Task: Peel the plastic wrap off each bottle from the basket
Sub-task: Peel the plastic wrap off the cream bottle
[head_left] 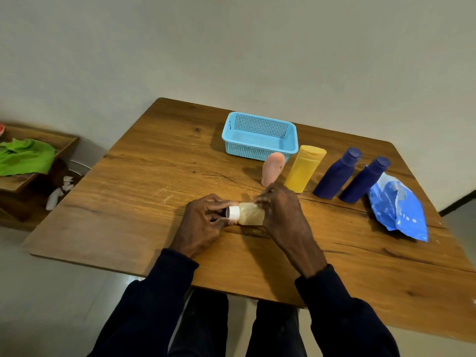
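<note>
- Counted on the wooden table (154, 161): one light blue mesh basket (260, 136), one pink bottle (273, 168), one yellow bottle (305, 169), two dark blue bottles (336, 173) and (364, 180), one crumpled blue plastic bag (398, 210), one small beige bottle (251, 213) in hand.
- Five bottles in all; four standing in a row at 1 to 2 o'clock from the hands, just in front and to the right of the basket.
- Basket at 12 o'clock from the hands, well apart from them, nothing seen inside.
- Small beige bottle held low over the table centre, lying on its side, long axis running 9 to 3 o'clock, white cap (233, 212) pointing to 9 o'clock.
- Left hand (203, 222) closed around the cap end, fingers curled over the cap.
- Right hand (279, 210) closed over the base end, fingertips pinched at the top of the bottle body; whether on wrap or bare bottle cannot be told.
- Clear wrap on the body: uncertain, surface looks filmy.
- Off the table at 9 o'clock: low wooden shelf (31, 181) bearing one green cloth (24, 155).
</note>
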